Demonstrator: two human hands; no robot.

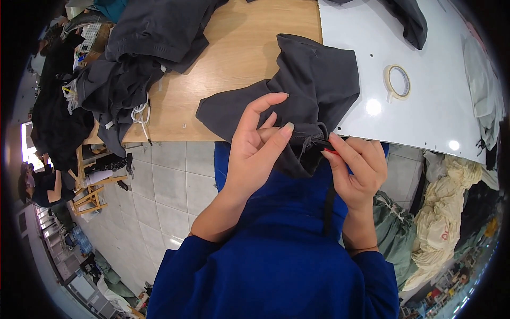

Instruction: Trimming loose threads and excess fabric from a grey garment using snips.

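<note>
1. Two hands work at the near edge of a dark grey garment (324,80); clock directions run from that edge, 12 being straight ahead.
2. Right hand (360,169), 3 o'clock: pinches a small red-and-black item (331,151), too small to identify, close beside the cloth, apparently for fine control.
3. Left hand (251,142), 10 o'clock: released, forefinger raised; contact between its curled fingers and the cloth cannot be told. Loose threads (308,143) are thus left exposed.
4. Garment: near end overhangs the table, likely for easy access; the remainder spans the wooden top (241,37) and white top (441,109), which bear its weight.
5. Tape roll (388,84), 2 o'clock: lies flat, apart from the garment, presumably within reach.
6. Dark garment pile (151,34), 10 o'clock: probably placed aside to leave working room.
</note>
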